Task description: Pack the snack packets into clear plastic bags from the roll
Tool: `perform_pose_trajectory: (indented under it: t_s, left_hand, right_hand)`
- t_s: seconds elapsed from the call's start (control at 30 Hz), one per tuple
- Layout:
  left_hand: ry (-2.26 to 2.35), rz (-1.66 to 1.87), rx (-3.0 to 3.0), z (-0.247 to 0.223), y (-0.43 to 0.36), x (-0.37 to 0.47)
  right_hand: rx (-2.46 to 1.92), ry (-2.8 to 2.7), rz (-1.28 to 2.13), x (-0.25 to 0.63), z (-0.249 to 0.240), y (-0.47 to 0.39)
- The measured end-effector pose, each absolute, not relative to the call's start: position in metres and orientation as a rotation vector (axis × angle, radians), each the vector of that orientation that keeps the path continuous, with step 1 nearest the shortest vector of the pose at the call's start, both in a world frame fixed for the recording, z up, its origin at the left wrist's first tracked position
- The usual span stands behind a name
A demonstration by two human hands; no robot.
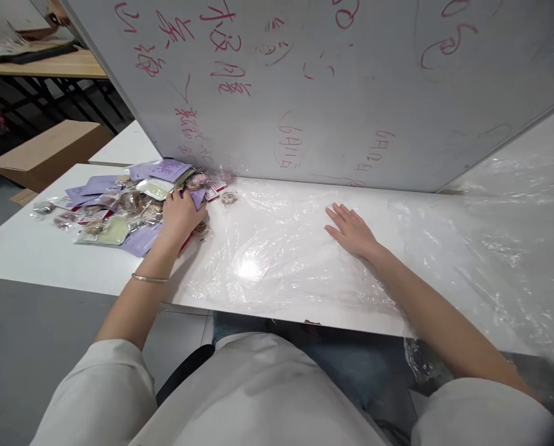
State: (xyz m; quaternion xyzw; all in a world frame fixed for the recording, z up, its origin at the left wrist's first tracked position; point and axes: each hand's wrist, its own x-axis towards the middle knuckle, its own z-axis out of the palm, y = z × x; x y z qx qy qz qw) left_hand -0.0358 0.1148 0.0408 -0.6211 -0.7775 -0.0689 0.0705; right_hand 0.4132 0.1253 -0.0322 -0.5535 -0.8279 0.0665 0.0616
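Observation:
My left hand (pixel 182 214) rests on the right side of a heap of small packets, its fingers curled down among them. A corner of a purple packet (pixel 197 198) shows beside those fingers, but what they grip is hidden. Clear bags of dried, brownish pieces (pixel 135 201) lie in the heap with purple and pale green packets (pixel 114 232). My right hand (pixel 351 230) is flat, fingers spread, on a sheet of clear plastic film (pixel 277 248) that covers much of the white table (pixel 30 248).
A whiteboard (pixel 314 93) with red handwriting stands along the table's back. One small clear bag (pixel 229 198) lies just right of the heap. More crumpled film (pixel 504 248) spreads rightward and hangs over the front edge. A cardboard box (pixel 49 152) sits beyond the table at left.

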Motion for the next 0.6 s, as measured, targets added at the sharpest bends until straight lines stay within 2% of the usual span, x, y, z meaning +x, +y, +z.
perform_pose_trajectory:
  t_s: [0.2, 0.3, 0.37, 0.47, 0.57, 0.6]
  left_hand:
    - [-2.359, 0.022, -1.910, 0.058, 0.112, -0.024]
    - [-2.240, -0.166, -1.923, 0.080, 0.092, 0.000]
    - [-1.977, -0.384, -2.014, 0.086, 0.076, 0.028]
    - [-1.473, -0.486, -2.419, 0.068, 0.056, 0.084]
    - [-1.045, -0.173, -2.908, 0.028, 0.041, 0.132]
    - [-1.054, -0.089, -2.980, 0.016, 0.037, 0.142]
  right_hand:
    - [-1.684, -2.494, 0.182, 0.413, -0.033, 0.125]
    - [-1.675, -2.480, 0.177, 0.413, -0.034, 0.125]
    - [-1.667, -2.472, 0.188, 0.413, -0.033, 0.124]
    - [-1.652, -2.446, 0.214, 0.414, -0.034, 0.125]
    - [-1.629, -2.436, 0.216, 0.416, -0.036, 0.126]
    - [-1.619, -2.439, 0.211, 0.416, -0.036, 0.127]
